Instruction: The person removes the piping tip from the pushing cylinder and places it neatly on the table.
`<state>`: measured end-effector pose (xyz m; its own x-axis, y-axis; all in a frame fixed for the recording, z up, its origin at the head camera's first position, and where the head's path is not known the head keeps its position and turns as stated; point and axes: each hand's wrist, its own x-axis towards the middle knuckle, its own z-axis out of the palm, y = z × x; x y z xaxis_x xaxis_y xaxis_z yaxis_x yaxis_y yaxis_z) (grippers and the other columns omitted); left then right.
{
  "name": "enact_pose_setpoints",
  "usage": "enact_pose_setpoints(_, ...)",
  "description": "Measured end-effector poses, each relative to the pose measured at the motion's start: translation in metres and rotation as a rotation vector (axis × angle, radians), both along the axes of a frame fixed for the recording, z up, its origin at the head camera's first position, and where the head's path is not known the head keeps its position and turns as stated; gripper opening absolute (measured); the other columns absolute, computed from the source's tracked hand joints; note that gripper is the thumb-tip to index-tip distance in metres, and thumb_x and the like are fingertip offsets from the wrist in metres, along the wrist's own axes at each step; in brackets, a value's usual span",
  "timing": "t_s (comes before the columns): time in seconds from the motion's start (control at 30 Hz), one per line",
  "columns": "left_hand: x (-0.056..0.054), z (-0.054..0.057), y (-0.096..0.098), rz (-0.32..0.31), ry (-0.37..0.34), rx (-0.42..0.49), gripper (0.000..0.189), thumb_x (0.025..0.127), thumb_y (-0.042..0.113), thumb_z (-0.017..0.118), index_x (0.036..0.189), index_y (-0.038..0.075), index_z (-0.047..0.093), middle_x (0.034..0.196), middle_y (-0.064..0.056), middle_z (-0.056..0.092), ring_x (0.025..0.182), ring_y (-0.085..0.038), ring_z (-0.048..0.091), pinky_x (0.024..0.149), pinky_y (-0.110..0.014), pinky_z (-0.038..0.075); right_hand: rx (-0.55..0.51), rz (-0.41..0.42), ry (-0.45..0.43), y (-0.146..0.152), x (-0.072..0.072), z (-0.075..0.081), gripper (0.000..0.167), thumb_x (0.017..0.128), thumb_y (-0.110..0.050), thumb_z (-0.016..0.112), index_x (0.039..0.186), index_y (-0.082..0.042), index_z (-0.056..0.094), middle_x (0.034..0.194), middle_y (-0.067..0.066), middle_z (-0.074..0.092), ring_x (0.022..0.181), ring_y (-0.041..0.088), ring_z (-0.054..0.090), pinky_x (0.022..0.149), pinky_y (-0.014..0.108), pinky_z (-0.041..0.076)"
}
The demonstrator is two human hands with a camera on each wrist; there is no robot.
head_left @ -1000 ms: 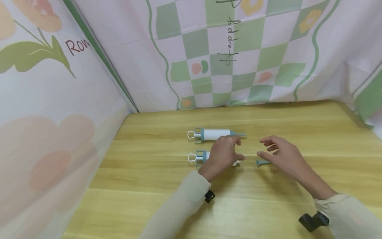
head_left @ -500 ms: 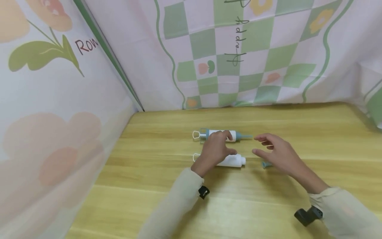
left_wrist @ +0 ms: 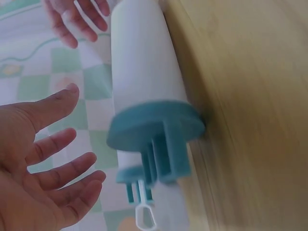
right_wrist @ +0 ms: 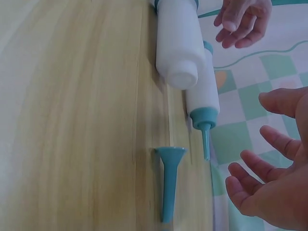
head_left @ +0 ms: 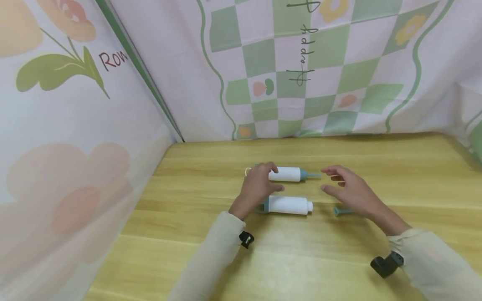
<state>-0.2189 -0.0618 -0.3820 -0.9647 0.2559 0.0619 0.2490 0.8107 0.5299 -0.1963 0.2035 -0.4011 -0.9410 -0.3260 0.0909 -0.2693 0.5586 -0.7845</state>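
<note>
Two large syringe-like tubes with white barrels and teal collars lie side by side on the table. The far tube (head_left: pixel 288 174) carries a teal nozzle (right_wrist: pixel 206 137) on its tip; a white ring handle (left_wrist: pixel 145 216) shows at its other end. Nearer me, the second tube (head_left: pixel 289 205) ends in a bare white neck (right_wrist: pixel 183 75). A loose teal nozzle (right_wrist: pixel 168 183) lies to its right, partly below my right hand (head_left: pixel 348 188). That hand hovers with spread, relaxed fingers, holding nothing. My left hand (head_left: pixel 257 184), also loosely spread, hovers over the tubes' collar ends and hides parts of them.
The wooden table (head_left: pixel 301 259) meets a patterned cloth wall (head_left: pixel 260 58) at the back and another cloth (head_left: pixel 75 175) on the left. Black wrist cameras (head_left: pixel 388 264) sit at both sleeves.
My left hand has moved left, from above the barrels toward their collar ends, uncovering the near tube's neck. The right hand stays nearly in place. The head view has shifted slightly.
</note>
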Motion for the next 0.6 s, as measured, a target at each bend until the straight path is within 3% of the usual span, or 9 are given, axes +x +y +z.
enact_pose_setpoints(0.33,-0.009,-0.008,-0.031,0.069,-0.032,0.048,0.055,0.081,0.026,0.086,0.128,0.01,0.061,0.131,-0.014,0.054,0.103,-0.026,0.058,0.083,-0.038,0.053,-0.012,0.025,-0.024,0.008,-0.011,-0.006,0.057,0.101,-0.02,0.061,0.148,0.003,0.038,0.14,0.031,0.043,0.126,0.05,0.042,0.102,0.065,0.034)
enact_pose_setpoints(0.6,-0.018,-0.016,-0.055,0.134,-0.057,0.04,0.071,0.078,0.026,0.088,0.139,0.011,0.054,0.134,-0.019,0.051,0.11,-0.035,0.057,0.084,-0.044,0.053,0.007,-0.015,-0.032,0.011,-0.017,-0.007,0.061,0.1,-0.02,0.062,0.151,0.001,0.035,0.144,0.031,0.041,0.129,0.05,0.041,0.104,0.064,0.033)
